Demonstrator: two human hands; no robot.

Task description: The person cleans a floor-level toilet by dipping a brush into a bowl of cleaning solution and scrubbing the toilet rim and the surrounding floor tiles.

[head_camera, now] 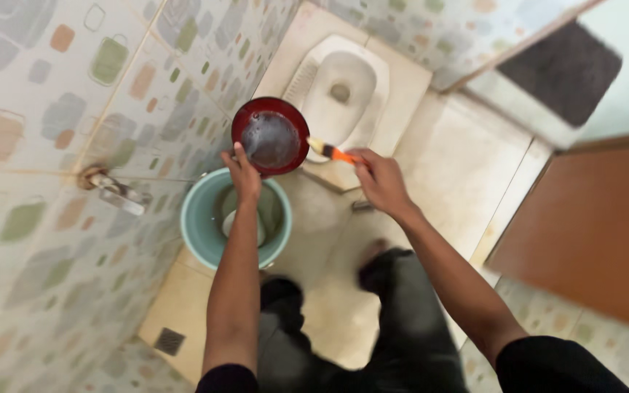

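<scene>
My left hand (244, 173) grips the near rim of a round red bowl (270, 137) with dark wet contents, held above a teal bucket (205, 218). My right hand (380, 178) holds a small brush with an orange handle (333, 152), its pale bristle end touching the bowl's right rim. Both arms reach forward from the bottom of the head view, over my dark trousers.
A white squat toilet (343, 87) sits on a raised beige step beyond the bowl. A metal tap (114, 191) sticks out of the patterned tile wall at left. A floor drain (169, 340) lies lower left. A brown door (598, 233) and a dark mat (566, 69) are at right.
</scene>
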